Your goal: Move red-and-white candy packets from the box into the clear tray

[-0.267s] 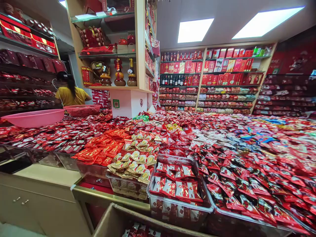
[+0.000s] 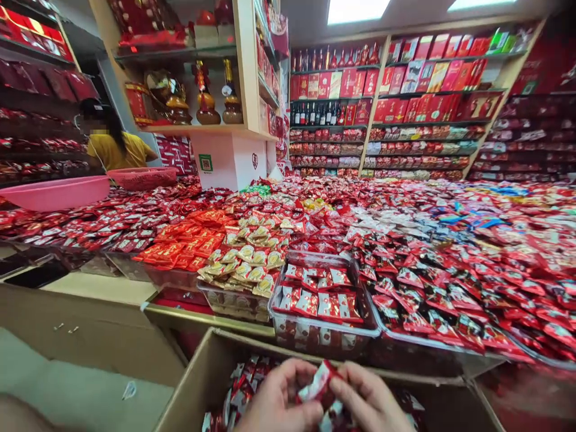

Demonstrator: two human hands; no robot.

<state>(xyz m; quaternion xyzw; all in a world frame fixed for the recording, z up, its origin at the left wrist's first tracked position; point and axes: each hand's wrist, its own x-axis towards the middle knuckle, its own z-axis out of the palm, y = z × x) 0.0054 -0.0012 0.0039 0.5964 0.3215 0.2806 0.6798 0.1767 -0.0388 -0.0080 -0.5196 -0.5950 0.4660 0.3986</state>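
Lower centre of the frame: a red-and-white packet (image 2: 318,382) lies between the left hand (image 2: 282,396) and the right hand (image 2: 369,397), above an open carton (image 2: 192,387). Each grip is clamped on the wrapper, thumb against fingers, presumably because so small a piece needs steadying from both ends. The carton, which contains loose packets (image 2: 243,387), stands at the front of the counter (image 2: 103,292), seemingly for a short reach. Just beyond, a transparent tub (image 2: 321,324) holds similar packets in tidy rows (image 2: 330,305), apparently arranged to show their printed sides. To its left, a second tub (image 2: 234,303) bears heaped gold packets (image 2: 247,264); to its right, a wide tub (image 2: 432,341) contains red-and-black packets (image 2: 432,303). Upper left: a pink basin (image 2: 56,193), contents hidden, and a person in yellow (image 2: 119,151).
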